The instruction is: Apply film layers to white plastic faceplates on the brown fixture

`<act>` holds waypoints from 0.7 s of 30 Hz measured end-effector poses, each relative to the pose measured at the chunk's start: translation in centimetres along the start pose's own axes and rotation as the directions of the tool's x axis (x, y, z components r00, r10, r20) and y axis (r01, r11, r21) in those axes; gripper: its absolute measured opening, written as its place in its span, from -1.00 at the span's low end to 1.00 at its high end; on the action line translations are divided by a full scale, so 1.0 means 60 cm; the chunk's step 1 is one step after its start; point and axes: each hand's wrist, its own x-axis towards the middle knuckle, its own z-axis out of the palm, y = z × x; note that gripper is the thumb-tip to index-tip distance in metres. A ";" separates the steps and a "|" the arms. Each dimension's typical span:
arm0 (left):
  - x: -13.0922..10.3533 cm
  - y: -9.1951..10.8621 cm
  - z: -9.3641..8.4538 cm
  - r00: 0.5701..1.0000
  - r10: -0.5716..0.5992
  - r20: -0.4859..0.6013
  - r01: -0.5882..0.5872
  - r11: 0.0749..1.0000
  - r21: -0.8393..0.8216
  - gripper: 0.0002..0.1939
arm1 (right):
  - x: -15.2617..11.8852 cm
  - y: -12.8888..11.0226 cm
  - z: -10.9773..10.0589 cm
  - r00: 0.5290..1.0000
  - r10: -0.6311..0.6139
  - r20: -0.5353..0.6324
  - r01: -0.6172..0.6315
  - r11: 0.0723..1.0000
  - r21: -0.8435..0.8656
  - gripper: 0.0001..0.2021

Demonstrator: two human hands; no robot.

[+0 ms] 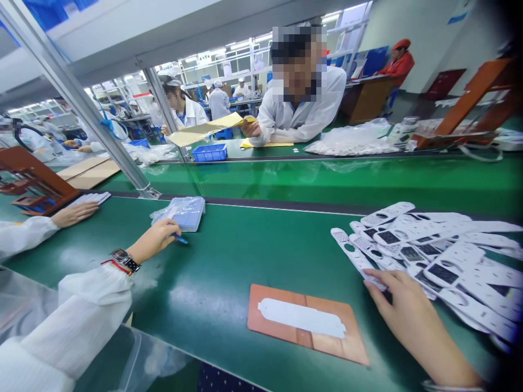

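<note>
My left hand (157, 239), a watch at its wrist, is closed on a small blue pointed tool (180, 238). It hovers by a pale blue block (190, 215) partly wrapped in clear plastic. On the right, my right hand (402, 305) pinches the near end of a long white panel (352, 250) between thumb and fingers. That panel lies at the edge of a heap of similar white panels (449, 267) with round holes and dark windows. Between my hands an orange-brown plate (278, 332) lies flat, bearing a white elongated piece (302, 316) with rounded ends.
A co-worker's hand (77, 213) rests on white pieces at far left, beside an orange-brown press (36, 179). Across the green belt (261, 179), another person holds yellow sheets (208, 128) near a blue basket (210, 152). A metal post (102, 120) stands at the bench's back edge.
</note>
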 end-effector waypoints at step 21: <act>-0.028 0.015 0.093 0.939 0.078 -0.335 -0.013 0.981 0.192 -0.75 | -0.003 0.009 0.004 0.999 0.020 0.029 -0.021 0.999 0.029 -0.66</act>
